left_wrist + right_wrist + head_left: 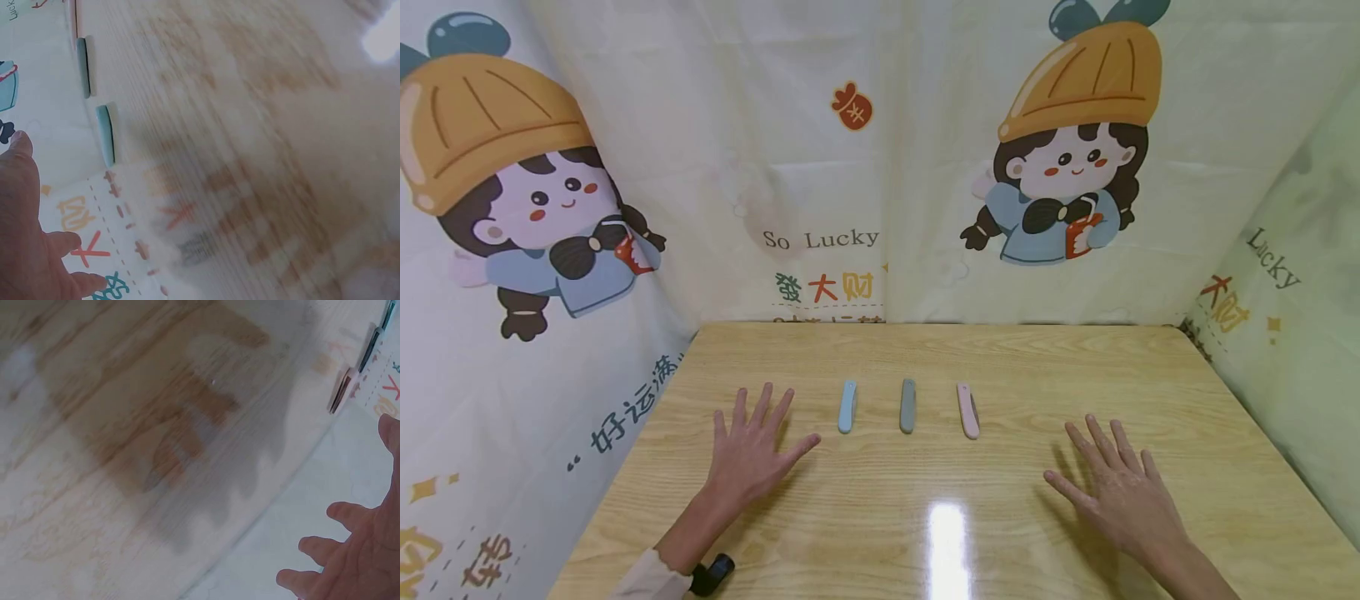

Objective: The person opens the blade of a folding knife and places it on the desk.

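Three slim folding knives, each closed into its handle, lie in a row on the wooden table (880, 492). From left to right they are a light blue knife (847, 407), a grey knife (907, 406) and a pink knife (968, 410). My left hand (751, 454) is spread over the table left of the blue knife, its thumb pointing toward it and a small gap between. Farther off, my right hand (1123, 492) hovers with fingers apart to the right of the pink knife. Neither hand holds anything.
A printed cloth (925, 167) with cartoon figures hangs behind the table and along both sides. On the left wrist sits a black band (712, 575). A bright light reflection shows on the tabletop near the front middle.
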{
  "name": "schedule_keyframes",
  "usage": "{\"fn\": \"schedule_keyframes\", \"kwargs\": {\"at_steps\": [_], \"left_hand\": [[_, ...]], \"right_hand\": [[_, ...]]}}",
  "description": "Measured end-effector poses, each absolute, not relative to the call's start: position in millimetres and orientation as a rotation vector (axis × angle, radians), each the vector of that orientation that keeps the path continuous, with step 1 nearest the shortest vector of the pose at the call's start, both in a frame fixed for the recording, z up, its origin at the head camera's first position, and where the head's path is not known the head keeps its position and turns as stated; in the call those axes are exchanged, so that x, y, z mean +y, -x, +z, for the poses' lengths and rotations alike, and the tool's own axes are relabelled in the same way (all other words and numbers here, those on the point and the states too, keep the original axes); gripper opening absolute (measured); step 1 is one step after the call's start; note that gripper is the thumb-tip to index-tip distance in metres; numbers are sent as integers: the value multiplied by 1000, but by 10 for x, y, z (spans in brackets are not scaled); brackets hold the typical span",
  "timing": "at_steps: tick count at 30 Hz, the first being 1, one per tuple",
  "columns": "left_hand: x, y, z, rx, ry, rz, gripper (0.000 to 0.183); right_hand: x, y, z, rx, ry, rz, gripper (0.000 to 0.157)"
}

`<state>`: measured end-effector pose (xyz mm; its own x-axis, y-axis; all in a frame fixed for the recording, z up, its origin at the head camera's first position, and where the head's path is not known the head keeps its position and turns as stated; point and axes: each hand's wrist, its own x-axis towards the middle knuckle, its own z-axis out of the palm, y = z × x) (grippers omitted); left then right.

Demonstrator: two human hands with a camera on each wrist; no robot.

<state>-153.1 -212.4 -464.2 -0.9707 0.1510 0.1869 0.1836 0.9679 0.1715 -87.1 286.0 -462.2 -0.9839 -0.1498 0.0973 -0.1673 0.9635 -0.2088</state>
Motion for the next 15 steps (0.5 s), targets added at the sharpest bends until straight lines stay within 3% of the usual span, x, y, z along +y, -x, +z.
{"fn": "schedule_keyframes", "kwargs": {"at_steps": [9, 15], "left_hand": [[-2082, 1577, -4634, -2929, 373, -340, 86], [-2035, 1771, -4647, -2948, 618, -712, 92]], "right_hand": [[2764, 846, -4594, -2986, -287, 442, 87], [2570, 847, -4594, -2779, -493, 527, 72]]}}
